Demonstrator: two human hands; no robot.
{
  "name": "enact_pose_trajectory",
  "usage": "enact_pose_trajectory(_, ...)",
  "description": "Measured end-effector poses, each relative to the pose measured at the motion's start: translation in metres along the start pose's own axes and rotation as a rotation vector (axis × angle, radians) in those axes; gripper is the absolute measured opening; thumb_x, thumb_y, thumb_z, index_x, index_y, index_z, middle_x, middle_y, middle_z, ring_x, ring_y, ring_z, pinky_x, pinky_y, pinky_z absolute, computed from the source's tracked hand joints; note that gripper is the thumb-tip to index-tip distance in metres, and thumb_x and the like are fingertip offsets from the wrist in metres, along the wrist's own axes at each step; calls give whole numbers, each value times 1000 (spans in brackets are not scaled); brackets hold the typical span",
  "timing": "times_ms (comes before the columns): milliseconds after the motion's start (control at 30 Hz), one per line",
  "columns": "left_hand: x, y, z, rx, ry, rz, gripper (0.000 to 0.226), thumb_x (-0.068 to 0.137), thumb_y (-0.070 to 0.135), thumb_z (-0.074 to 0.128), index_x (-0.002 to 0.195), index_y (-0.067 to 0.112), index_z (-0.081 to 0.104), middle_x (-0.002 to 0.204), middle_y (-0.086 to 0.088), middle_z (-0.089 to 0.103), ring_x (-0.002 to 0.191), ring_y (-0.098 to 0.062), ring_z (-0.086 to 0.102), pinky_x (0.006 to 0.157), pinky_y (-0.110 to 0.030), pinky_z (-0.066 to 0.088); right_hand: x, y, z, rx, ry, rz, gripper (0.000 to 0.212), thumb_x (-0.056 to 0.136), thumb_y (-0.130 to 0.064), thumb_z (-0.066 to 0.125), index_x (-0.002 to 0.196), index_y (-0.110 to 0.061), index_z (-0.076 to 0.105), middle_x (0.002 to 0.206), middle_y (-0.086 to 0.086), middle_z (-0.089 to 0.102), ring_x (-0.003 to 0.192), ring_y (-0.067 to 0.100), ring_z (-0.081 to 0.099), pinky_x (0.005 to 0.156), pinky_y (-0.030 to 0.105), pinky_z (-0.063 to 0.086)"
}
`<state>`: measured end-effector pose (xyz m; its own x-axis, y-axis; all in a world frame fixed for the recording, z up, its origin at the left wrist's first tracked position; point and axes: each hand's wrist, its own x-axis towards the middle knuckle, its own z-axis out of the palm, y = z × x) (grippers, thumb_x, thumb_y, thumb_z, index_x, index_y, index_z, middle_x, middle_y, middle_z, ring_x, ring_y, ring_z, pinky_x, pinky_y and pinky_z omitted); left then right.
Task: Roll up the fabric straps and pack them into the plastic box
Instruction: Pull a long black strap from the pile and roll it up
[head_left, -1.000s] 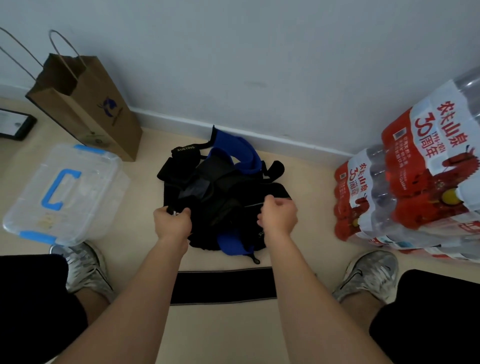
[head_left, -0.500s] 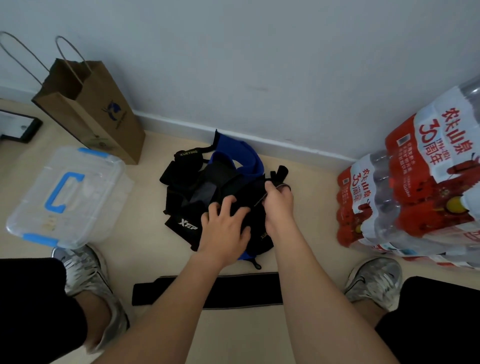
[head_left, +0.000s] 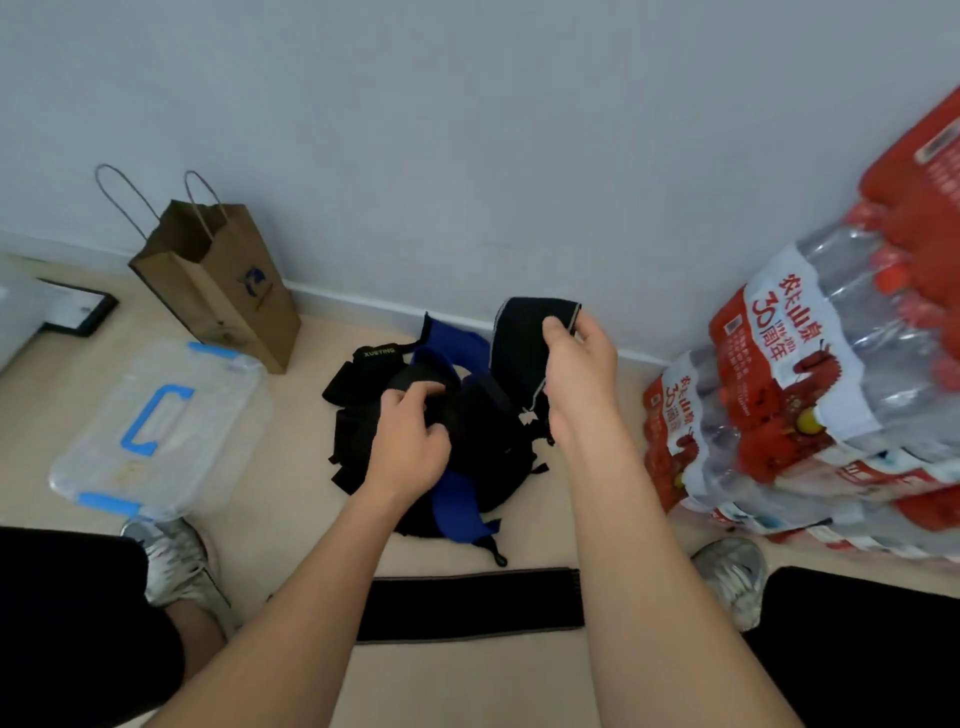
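A heap of black and blue fabric straps lies on the floor near the wall. My right hand pinches one black strap by its end and holds it lifted above the heap. Down on the heap, my left hand has its fingers curled into the black fabric. Another black strap lies flat on the floor between my forearms. The clear plastic box, with blue handle and clips, stands shut at the left.
A brown paper bag stands by the wall behind the box. Packs of bottled water are stacked at the right. My shoes flank the flat strap. A dark frame lies far left.
My right hand has risen from the heap, drawing a black strap up with it. My left hand has moved onto the middle of the heap and curled into the fabric.
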<state>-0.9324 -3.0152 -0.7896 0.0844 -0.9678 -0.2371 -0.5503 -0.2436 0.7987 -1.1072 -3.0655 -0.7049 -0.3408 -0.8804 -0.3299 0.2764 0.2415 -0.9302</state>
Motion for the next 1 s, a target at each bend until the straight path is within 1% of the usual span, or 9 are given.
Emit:
enact_pose_trajectory(100,-12,17,3,-334,-171,-31,61,104,6,52,158,34,45,137,-3,46,85,-29,79,74,-36,67,-18,11,-1,90,-85,146,27,97,2,73,124,-2,72,119,25,77,114,46,74,100,64,60)
enact_pose_trajectory(167,-19,22,7,-435,-165,-95,55,103,17,61,155,28,48,124,1,61,83,-23,81,70,-32,67,-27,21,0,130,-123,222,30,95,4,75,125,3,72,118,27,78,113,47,74,101,65,59)
enact_pose_trajectory(333,-29,17,13,-286,-74,-164,50,96,44,72,141,29,56,133,-12,60,122,-33,65,101,-51,61,-40,42,2,146,-84,223,33,97,-2,77,130,-7,71,119,14,80,113,34,76,98,54,63)
enact_pose_trajectory(400,-30,14,11,-253,-68,-193,58,95,44,73,145,26,51,133,-14,59,124,-35,62,101,-52,60,-40,44,1,124,-34,217,32,97,-5,79,127,-11,71,120,12,79,113,34,76,96,55,64)
enact_pose_trajectory(567,-26,10,6,-295,-167,-287,66,104,17,64,162,20,32,113,-3,68,80,-22,81,62,-26,64,-34,36,-6,197,56,342,27,98,-11,79,124,-13,74,118,16,79,108,40,76,89,62,64)
enact_pose_trajectory(767,-10,3,-10,-308,114,-332,55,102,-7,48,150,21,49,123,-19,66,61,-21,76,49,-23,57,-21,31,-23,298,368,414,23,100,4,65,117,-8,74,102,10,76,88,27,73,87,56,65)
enact_pose_trajectory(867,0,-1,-23,-226,220,-287,56,96,-11,46,141,21,57,124,-15,64,79,-32,77,63,-39,66,-17,32,-39,279,496,377,23,100,5,62,114,-9,73,94,6,74,75,19,73,57,35,64)
enact_pose_trajectory(933,8,-10,-35,-206,293,-327,58,92,-12,46,138,19,60,125,-15,64,90,-38,76,79,-50,67,-10,29,-52,170,534,292,21,99,2,61,111,-12,71,100,4,75,86,20,74,69,38,66)
enact_pose_trajectory(1000,14,-19,-44,-346,291,-402,55,97,-10,49,144,17,57,124,-10,62,81,-35,79,79,-48,68,1,20,-64,31,518,197,19,96,0,61,105,-14,71,102,4,76,92,22,74,83,42,65)
